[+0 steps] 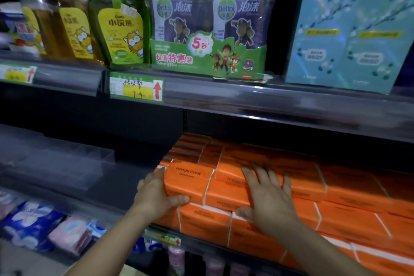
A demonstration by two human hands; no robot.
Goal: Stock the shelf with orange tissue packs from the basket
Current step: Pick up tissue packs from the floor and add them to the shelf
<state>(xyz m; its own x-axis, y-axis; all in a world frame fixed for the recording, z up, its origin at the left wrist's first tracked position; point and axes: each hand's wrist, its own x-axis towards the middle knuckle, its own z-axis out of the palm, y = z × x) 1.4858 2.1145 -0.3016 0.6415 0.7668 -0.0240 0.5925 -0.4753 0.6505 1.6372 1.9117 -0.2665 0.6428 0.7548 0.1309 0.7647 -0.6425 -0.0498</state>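
Orange tissue packs (309,186) lie stacked in two layers on the middle shelf (125,188), filling its right part. My left hand (154,197) grips the left end of the front-left top pack (188,177), thumb along its front face. My right hand (271,197) lies flat with fingers spread on the neighbouring top packs. The basket is out of view.
The upper shelf holds green and yellow soap bottles (121,20), a Dettol twin pack (210,22) and a light blue box (354,27). A price tag (136,87) hangs on its edge. Pink and blue packets (44,224) lie lower left. Left of the orange packs the shelf surface shows bare.
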